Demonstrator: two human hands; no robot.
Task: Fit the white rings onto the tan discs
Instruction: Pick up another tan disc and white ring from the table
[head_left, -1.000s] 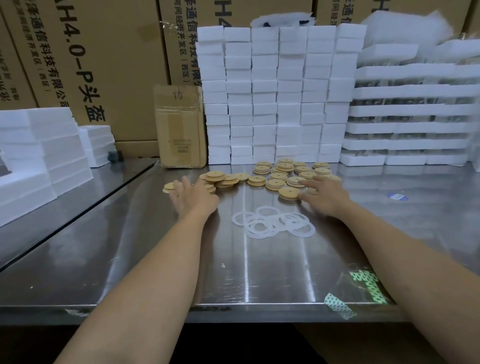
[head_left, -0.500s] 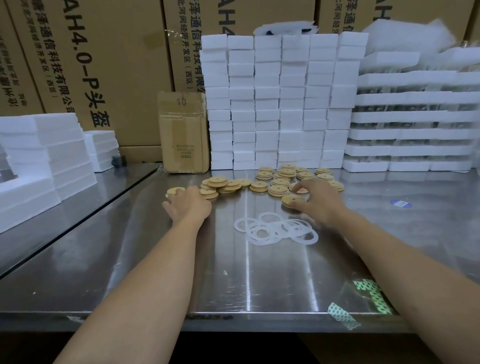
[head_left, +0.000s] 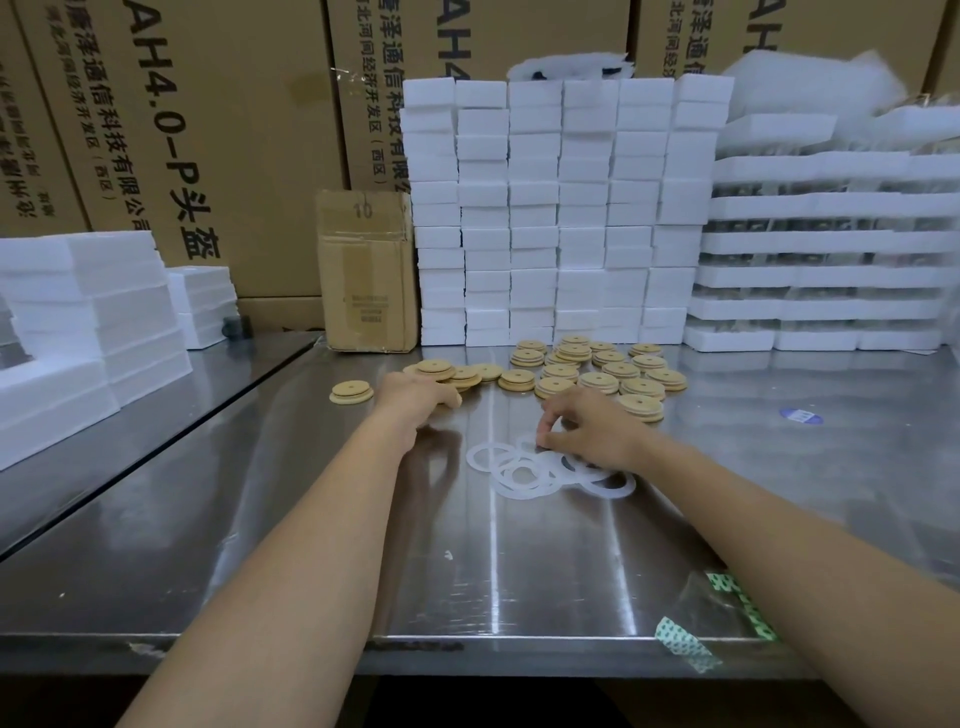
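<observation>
Many tan discs (head_left: 605, 382) with centre holes lie on the steel table (head_left: 467, 571), some stacked, and one pair (head_left: 351, 391) sits apart at the left. Several flat white rings (head_left: 511, 470) overlap in a pile nearer to me. My left hand (head_left: 415, 401) sits at the near edge of the left disc pile (head_left: 436, 368), its fingers curled down over a disc that is mostly hidden. My right hand (head_left: 589, 431) hovers over the ring pile, thumb and forefinger pinching the far edge of a white ring.
White foam blocks (head_left: 561, 208) stand stacked behind the discs, with foam trays (head_left: 831, 270) at the right and more foam (head_left: 78, 322) at the left. A small carton (head_left: 366, 270) stands at the back. Green-printed tape scraps (head_left: 727, 608) lie near the table's front edge.
My right hand drew back from the discs to the ring pile and pinched a ring. My left hand shifted right, from beside the lone discs to the left disc pile.
</observation>
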